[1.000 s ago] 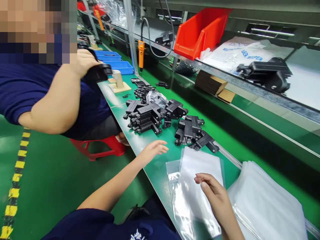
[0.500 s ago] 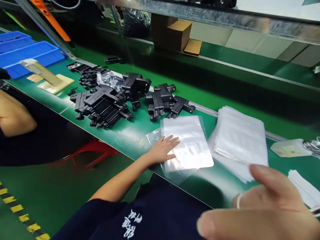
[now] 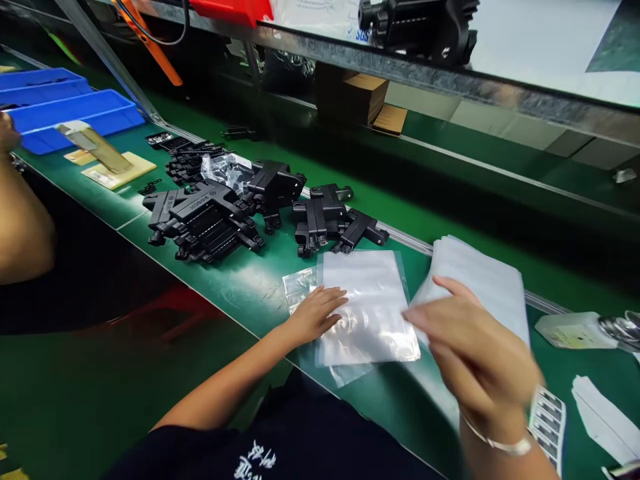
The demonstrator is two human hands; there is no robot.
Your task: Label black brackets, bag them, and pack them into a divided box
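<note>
My left hand (image 3: 316, 315) lies flat with its fingers spread on the left side of a small pile of clear plastic bags (image 3: 370, 307). Slightly blurred, my right hand (image 3: 480, 353) is held above the table at the right edge of this pile. Its index finger points left and its fingers are drawn in as in a pinch; anything between them is too small or hidden to make out. Behind it sits a thicker stack of frosted plastic bags (image 3: 480, 280), partly covered by the hand. A sheet of printed labels (image 3: 547, 423) shows beside my right wrist.
Black plastic brackets (image 3: 205, 213) are heaped left of the bags, with several more (image 3: 325, 217) behind them. A clear bottle (image 3: 575, 330) and white paper (image 3: 605, 413) lie right. A metal shelf (image 3: 400, 67) crosses above. Blue bins (image 3: 75, 120) and a co-worker's arm (image 3: 23, 213) are far left.
My right hand has moved left and away from me, from the lower right corner to the edge of the bags. My left hand stays on the bags. The view has tilted up slightly.
</note>
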